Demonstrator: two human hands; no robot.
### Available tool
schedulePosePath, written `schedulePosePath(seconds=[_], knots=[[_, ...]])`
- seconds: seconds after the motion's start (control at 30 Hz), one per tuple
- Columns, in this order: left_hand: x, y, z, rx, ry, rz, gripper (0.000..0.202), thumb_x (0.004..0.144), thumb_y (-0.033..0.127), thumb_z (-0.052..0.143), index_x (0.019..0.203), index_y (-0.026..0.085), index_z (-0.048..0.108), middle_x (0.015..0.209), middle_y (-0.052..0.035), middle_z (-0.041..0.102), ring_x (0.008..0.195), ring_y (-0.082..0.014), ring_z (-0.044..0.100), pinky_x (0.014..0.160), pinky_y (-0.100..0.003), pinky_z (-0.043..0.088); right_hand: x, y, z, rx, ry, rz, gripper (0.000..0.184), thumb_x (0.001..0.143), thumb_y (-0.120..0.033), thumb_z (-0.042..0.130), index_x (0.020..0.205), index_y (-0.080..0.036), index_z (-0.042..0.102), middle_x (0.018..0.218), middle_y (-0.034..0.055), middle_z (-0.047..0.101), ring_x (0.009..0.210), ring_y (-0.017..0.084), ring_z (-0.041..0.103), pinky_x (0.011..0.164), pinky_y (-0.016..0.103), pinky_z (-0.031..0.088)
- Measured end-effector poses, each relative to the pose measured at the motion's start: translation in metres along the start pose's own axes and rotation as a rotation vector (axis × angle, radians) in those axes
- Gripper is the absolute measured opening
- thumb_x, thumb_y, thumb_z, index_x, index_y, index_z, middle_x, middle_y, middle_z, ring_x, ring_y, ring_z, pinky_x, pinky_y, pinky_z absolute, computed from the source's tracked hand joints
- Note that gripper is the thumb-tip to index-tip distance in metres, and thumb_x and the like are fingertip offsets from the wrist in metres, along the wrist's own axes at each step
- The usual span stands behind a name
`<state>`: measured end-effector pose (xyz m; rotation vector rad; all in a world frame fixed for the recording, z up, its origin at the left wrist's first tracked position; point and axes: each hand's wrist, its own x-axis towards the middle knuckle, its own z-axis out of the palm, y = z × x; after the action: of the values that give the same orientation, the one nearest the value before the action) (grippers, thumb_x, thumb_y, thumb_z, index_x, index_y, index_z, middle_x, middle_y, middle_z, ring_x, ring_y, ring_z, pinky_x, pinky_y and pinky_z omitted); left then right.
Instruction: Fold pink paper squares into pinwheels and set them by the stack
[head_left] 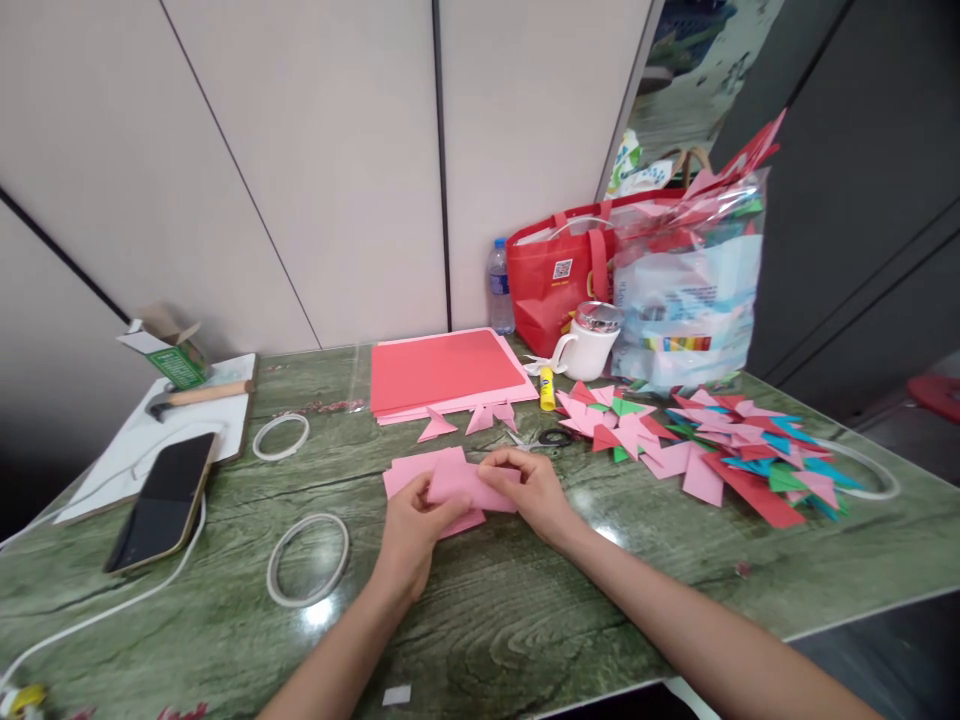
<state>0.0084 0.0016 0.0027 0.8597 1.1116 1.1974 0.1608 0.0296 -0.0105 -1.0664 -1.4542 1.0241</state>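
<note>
A small pink piece of paper (pixel 459 482) is held between both hands, just above the table. My left hand (pixel 417 515) pinches its left end, thumb lying along the lower edge. At the right end, my right hand (pixel 529 487) grips the paper between thumb and fingers. Beneath and behind it lie more pink paper pieces (pixel 409 467). Three folded pink shapes (pixel 480 416) rest a little farther back, near black-handled scissors (pixel 551 438). To the right spreads a pile of folded pink, red, green and blue paper pieces (pixel 757 445).
Red and pink sheets (pixel 450 370) lie at the back, beside a yellow glue stick (pixel 547 388), a white mug (pixel 589 345) and a red bag (pixel 551 280). On the left are tape rolls (pixel 274 570), a phone (pixel 161 500) and a hammer (pixel 199 396) on a white board.
</note>
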Motion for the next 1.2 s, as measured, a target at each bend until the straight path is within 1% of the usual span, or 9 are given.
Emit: schedulePosePath(seconds=[0.07, 0.13, 0.3, 0.47, 0.63, 0.7, 0.9, 1.07, 1.2], knots=[[-0.0009, -0.0021, 0.0003, -0.036, -0.014, -0.027, 0.032, 0.053, 0.024, 0.079, 0.078, 0.011, 0.067, 0.075, -0.0052, 0.071, 0.071, -0.021, 0.066, 0.072, -0.037, 0.054, -0.0002, -0.002, 0.0003, -0.015, -0.021, 0.01, 0.015, 0.071, -0.031, 0.063, 0.066, -0.017, 0.063, 0.07, 0.002, 0.065, 0.069, 0.017, 0.058, 0.068, 0.028, 0.044], [-0.0022, -0.0024, -0.0004, -0.06, -0.023, -0.047, 0.03, 0.053, 0.023, 0.079, 0.077, 0.01, 0.067, 0.072, -0.0045, 0.071, 0.068, -0.0201, 0.066, 0.072, -0.037, 0.055, -0.0001, -0.003, 0.0006, -0.02, -0.034, 0.027, 0.014, 0.07, -0.031, 0.063, 0.066, -0.017, 0.063, 0.07, 0.002, 0.065, 0.068, 0.017, 0.058, 0.068, 0.028, 0.045], [-0.0033, -0.0011, -0.0018, -0.066, -0.059, -0.068, 0.03, 0.054, 0.021, 0.079, 0.08, 0.01, 0.069, 0.079, -0.0064, 0.073, 0.071, -0.0204, 0.067, 0.074, -0.035, 0.055, 0.0006, -0.0019, 0.0004, -0.015, -0.037, 0.065, 0.014, 0.069, -0.03, 0.064, 0.065, -0.017, 0.064, 0.07, 0.0025, 0.066, 0.069, 0.017, 0.059, 0.068, 0.028, 0.046], [-0.0025, -0.0013, -0.0015, -0.064, -0.073, -0.071, 0.03, 0.053, 0.023, 0.08, 0.078, 0.01, 0.069, 0.076, -0.0057, 0.072, 0.067, -0.0216, 0.067, 0.068, -0.036, 0.056, 0.0015, -0.0014, -0.0015, -0.019, -0.05, 0.07, 0.015, 0.069, -0.032, 0.064, 0.066, -0.017, 0.065, 0.071, 0.0025, 0.067, 0.069, 0.017, 0.06, 0.068, 0.029, 0.046], [-0.002, -0.0022, -0.0012, -0.052, -0.073, -0.065, 0.029, 0.052, 0.024, 0.08, 0.077, 0.011, 0.07, 0.075, -0.005, 0.073, 0.067, -0.0206, 0.067, 0.071, -0.035, 0.056, 0.0019, -0.0013, -0.0025, -0.017, -0.057, 0.062, 0.014, 0.069, -0.031, 0.064, 0.066, -0.017, 0.064, 0.071, 0.0024, 0.066, 0.07, 0.017, 0.059, 0.07, 0.029, 0.046], [-0.002, -0.0019, -0.0008, -0.031, -0.063, -0.052, 0.027, 0.051, 0.024, 0.08, 0.073, 0.011, 0.07, 0.07, -0.0038, 0.072, 0.065, -0.0193, 0.066, 0.069, -0.034, 0.056, 0.002, -0.0017, -0.0027, -0.01, -0.059, 0.069, 0.014, 0.069, -0.031, 0.064, 0.066, -0.017, 0.064, 0.07, 0.0022, 0.066, 0.069, 0.017, 0.059, 0.07, 0.029, 0.046], [-0.0027, 0.0026, -0.0004, 0.123, -0.002, 0.023, 0.019, 0.05, 0.026, 0.08, 0.055, 0.013, 0.066, 0.05, 0.0021, 0.064, 0.049, -0.015, 0.06, 0.055, -0.028, 0.053, 0.0023, -0.0032, -0.004, 0.035, -0.071, 0.094, 0.015, 0.067, -0.031, 0.065, 0.065, -0.017, 0.063, 0.071, 0.0023, 0.066, 0.069, 0.017, 0.059, 0.069, 0.029, 0.046], [-0.003, 0.0051, -0.0009, 0.173, -0.036, 0.073, 0.018, 0.055, 0.026, 0.077, 0.064, 0.013, 0.069, 0.055, 0.001, 0.066, 0.05, -0.0149, 0.06, 0.056, -0.027, 0.053, 0.0025, -0.0018, -0.0059, 0.044, -0.077, 0.091, 0.014, 0.068, -0.031, 0.065, 0.066, -0.016, 0.064, 0.071, 0.0025, 0.066, 0.068, 0.016, 0.058, 0.067, 0.028, 0.045], [-0.0028, 0.0058, -0.0022, 0.091, -0.158, 0.065, 0.023, 0.063, 0.029, 0.072, 0.08, 0.014, 0.069, 0.071, -0.0019, 0.07, 0.061, -0.0179, 0.064, 0.064, -0.031, 0.054, 0.0045, 0.0001, -0.0084, 0.043, -0.073, 0.081, 0.016, 0.069, -0.032, 0.065, 0.066, -0.016, 0.064, 0.071, 0.0025, 0.066, 0.067, 0.016, 0.058, 0.066, 0.027, 0.045]])
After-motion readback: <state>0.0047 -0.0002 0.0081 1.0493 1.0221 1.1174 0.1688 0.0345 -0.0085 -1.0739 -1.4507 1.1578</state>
